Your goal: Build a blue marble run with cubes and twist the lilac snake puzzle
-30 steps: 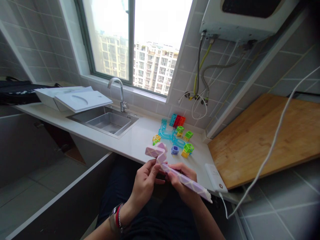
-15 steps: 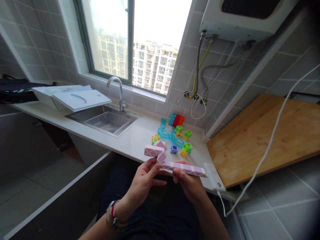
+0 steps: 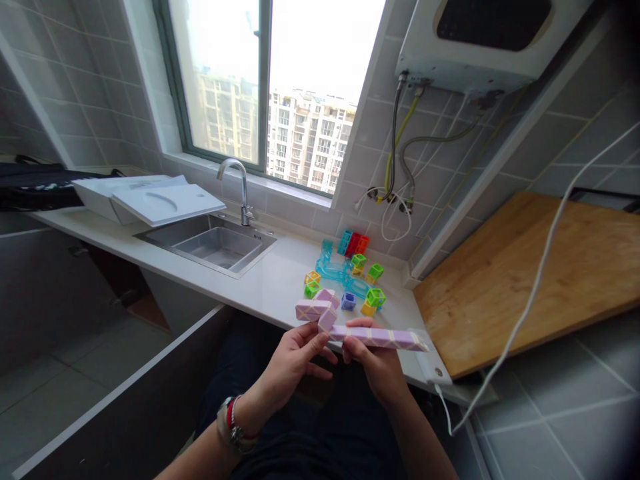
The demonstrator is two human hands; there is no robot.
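A purple snake puzzle (image 3: 383, 337) with pale lines along its segments is held up in front of the counter edge. Its right part runs straight, while the left end is folded into a bent cluster. My left hand (image 3: 295, 357) pinches it near the bend with thumb and index finger; the other fingers are loosely apart. Around the straight part, my right hand (image 3: 375, 360) is closed, its thumb on the near side. Just beyond the puzzle on the counter are a blue-violet cube frame (image 3: 349, 301) and a green cube frame (image 3: 376, 297) on a yellow one (image 3: 369, 308).
Turquoise track pieces (image 3: 333, 270) and red block frames (image 3: 355, 243) lie farther back on the white counter (image 3: 270, 287). To the left are a sink (image 3: 220, 247) and a white box (image 3: 167, 200). A wooden board (image 3: 540, 287) and a white cable (image 3: 537, 293) occupy the right.
The snake puzzle has shifted slightly right, its straight part now more level. Both hands still hold it. The view has tilted slightly.
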